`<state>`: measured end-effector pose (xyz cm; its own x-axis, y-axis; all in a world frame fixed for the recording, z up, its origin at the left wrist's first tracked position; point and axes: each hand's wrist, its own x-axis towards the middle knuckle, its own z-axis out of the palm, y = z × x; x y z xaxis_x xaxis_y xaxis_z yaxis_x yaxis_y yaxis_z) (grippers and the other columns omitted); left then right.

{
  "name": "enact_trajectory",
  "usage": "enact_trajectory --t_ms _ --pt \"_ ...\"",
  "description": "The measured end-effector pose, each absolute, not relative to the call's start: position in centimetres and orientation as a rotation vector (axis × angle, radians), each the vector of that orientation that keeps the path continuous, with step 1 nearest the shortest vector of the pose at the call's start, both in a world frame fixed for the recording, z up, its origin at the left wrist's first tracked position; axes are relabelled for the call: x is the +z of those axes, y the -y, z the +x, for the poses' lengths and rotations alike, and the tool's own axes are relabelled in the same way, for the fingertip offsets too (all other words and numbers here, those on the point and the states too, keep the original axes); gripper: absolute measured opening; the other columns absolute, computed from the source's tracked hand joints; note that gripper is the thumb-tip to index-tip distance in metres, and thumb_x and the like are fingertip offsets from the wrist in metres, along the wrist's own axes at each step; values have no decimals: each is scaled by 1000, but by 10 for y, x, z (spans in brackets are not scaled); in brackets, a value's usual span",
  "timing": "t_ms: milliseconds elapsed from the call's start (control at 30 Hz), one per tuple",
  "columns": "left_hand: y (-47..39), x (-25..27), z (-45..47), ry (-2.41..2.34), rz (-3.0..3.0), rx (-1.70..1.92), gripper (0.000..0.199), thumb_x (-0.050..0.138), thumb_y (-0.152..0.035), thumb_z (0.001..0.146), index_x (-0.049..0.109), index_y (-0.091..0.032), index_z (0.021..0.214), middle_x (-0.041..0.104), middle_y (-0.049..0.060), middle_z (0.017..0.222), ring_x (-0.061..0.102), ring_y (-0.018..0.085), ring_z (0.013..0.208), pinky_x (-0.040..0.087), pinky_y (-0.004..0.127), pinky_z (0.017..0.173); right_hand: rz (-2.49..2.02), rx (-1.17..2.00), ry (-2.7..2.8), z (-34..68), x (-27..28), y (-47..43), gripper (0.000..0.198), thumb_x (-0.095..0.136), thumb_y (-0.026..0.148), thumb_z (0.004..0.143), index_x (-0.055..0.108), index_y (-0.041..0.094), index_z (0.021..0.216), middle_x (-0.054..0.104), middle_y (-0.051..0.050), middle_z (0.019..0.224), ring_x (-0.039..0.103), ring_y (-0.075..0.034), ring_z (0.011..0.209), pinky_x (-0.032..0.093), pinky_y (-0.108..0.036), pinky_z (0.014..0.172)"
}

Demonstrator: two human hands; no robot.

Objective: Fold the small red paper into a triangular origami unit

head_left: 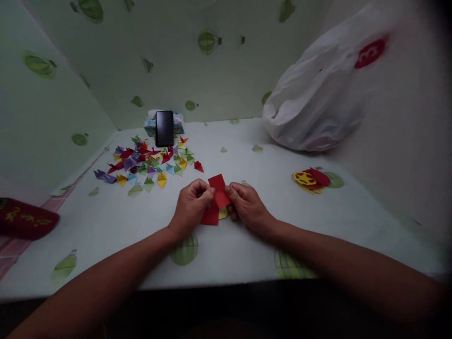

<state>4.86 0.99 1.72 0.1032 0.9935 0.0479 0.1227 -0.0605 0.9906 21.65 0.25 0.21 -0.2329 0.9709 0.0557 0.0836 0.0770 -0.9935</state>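
Both of my hands grip a small piece of red paper (220, 190) by its edges, near the middle of the table. My left hand (192, 205) pinches its left edge between thumb and finger. On the opposite edge, my right hand (249, 207) is closed with the thumb on top. Just below lies another piece of red paper (211, 215), partly covered by the held one. A bit of yellow (223, 213) shows beside it; its kind is hard to make out.
Several folded paper cranes (148, 162) in many colours lie back left, by a tissue box (179, 123) with a phone (164, 128) leaning on it. Red and yellow paper cut-outs (310, 180) lie right, below a white plastic bag (314, 103). A red object (28, 220) sits far left.
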Motion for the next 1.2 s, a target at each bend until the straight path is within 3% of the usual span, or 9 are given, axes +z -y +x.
enact_trajectory --t_ms 133,333,500,600,800,1033,1200 --pt "-11 15 48 -1192 1364 1154 22 65 -32 83 52 -18 71 53 -5 58 43 9 54 36 22 54 -992 1395 1456 216 3 -5 34 60 47 93 53 20 73 53 5 52 45 -9 45 34 -24 47" --pt "-16 15 45 -1128 1280 1054 22 67 -32 81 51 -18 72 53 -6 59 43 8 50 36 21 51 -1014 1394 1311 221 2 -13 28 60 41 92 52 21 75 55 5 53 47 -10 48 37 -25 52" --pt "-25 18 39 -1101 1321 908 24 74 -37 77 64 -16 83 59 -3 63 48 8 52 38 21 53 -1084 1358 1613 228 10 -17 27 56 35 93 52 21 71 53 5 50 45 -11 47 34 -25 51" --pt "-26 22 38 -1088 1377 801 25 74 -39 77 65 -15 77 57 -3 57 46 8 49 36 21 50 -1100 1238 1776 229 13 -15 27 57 32 93 54 20 69 53 4 50 46 -11 48 35 -26 53" --pt "-22 23 39 -1106 1430 825 27 70 -40 81 58 -17 71 55 -4 53 46 9 46 35 21 48 -1166 1200 1585 229 12 -14 30 57 33 93 51 21 67 53 4 53 45 -11 49 36 -26 52" --pt "-21 15 39 -1190 1399 983 30 68 -44 84 57 -18 74 55 -4 57 48 10 49 36 22 49 -1024 1457 1387 228 9 -17 28 62 46 90 56 20 82 56 5 58 50 -10 48 38 -25 49" --pt "-18 17 40 -1192 1525 945 33 67 -45 84 54 -18 68 54 -4 57 45 10 50 33 22 48 -1048 1439 1434 224 9 -12 33 64 41 89 53 20 67 55 4 53 47 -10 47 36 -25 49"
